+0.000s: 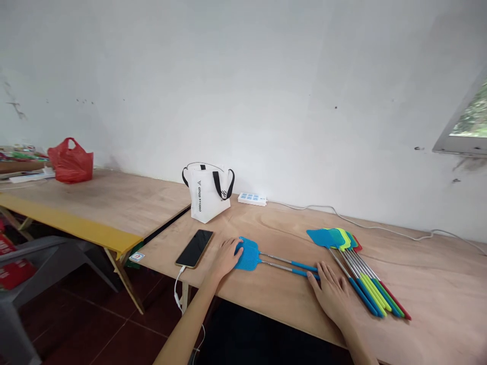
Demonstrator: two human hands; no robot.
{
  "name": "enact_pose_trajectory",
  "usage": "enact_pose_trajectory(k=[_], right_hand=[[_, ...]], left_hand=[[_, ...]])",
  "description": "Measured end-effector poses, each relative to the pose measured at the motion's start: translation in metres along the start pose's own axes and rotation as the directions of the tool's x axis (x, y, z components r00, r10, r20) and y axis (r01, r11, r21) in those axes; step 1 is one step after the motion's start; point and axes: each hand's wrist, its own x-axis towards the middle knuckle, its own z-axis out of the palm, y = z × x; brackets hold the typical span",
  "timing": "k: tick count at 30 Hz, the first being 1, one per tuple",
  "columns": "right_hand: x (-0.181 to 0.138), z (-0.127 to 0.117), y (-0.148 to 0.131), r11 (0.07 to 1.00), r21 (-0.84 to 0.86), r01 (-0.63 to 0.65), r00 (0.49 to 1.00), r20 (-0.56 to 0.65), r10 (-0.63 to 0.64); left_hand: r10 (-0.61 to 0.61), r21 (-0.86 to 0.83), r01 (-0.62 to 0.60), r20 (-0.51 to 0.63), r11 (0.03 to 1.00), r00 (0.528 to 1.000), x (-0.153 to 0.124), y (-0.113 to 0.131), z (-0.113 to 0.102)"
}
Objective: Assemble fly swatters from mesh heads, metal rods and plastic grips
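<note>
Two blue fly swatters [249, 253] lie side by side on the wooden table [437, 284], heads to the left, blue grips to the right. My left hand [227, 257] rests flat with its fingertips on the swatter heads, fingers stretched out. My right hand [332, 293] lies flat on the table with its fingertips touching the blue handle ends [304, 269], fingers apart. Just right of that hand lies a fanned bundle of several more swatters [357, 268] in blue, green, yellow and red.
A black phone [195, 248] with a white cable lies near the table's left edge. A white tote bag [208, 193] and a white power strip [252, 198] stand by the wall. A red plastic bag [70, 162] sits on the neighbouring table, with a grey chair [34, 268] below.
</note>
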Motion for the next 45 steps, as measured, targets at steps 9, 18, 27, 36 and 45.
enact_pose_trajectory(k=[9, 18, 27, 36, 45], right_hand=[[0.0012, -0.0008, -0.0006, 0.999, 0.033, -0.029, 0.999, 0.027, 0.028], [0.0014, 0.0025, 0.0, 0.998, 0.043, -0.048, 0.999, -0.014, 0.048], [0.0016, 0.0056, 0.0033, 1.0, 0.023, -0.017, 1.0, -0.023, 0.018], [0.002, 0.0073, 0.0032, 1.0, -0.027, -0.003, 0.999, -0.032, 0.002], [0.0008, 0.0064, 0.0064, 1.0, -0.01, 0.029, 1.0, -0.004, -0.029]], left_hand=[[0.004, -0.011, -0.004, 0.018, 1.0, 1.0, -0.001, 0.0014, -0.003], [0.024, 0.013, -0.025, 0.069, 1.0, 0.997, -0.0033, 0.0015, -0.0013], [0.003, -0.025, -0.002, 0.04, 1.0, 0.999, -0.0035, 0.0041, -0.0032], [0.026, 0.028, -0.028, 0.062, 0.999, 0.998, -0.0027, -0.0022, 0.0025], [0.022, 0.064, -0.027, 0.081, 0.998, 0.997, -0.0042, -0.0035, 0.0047]])
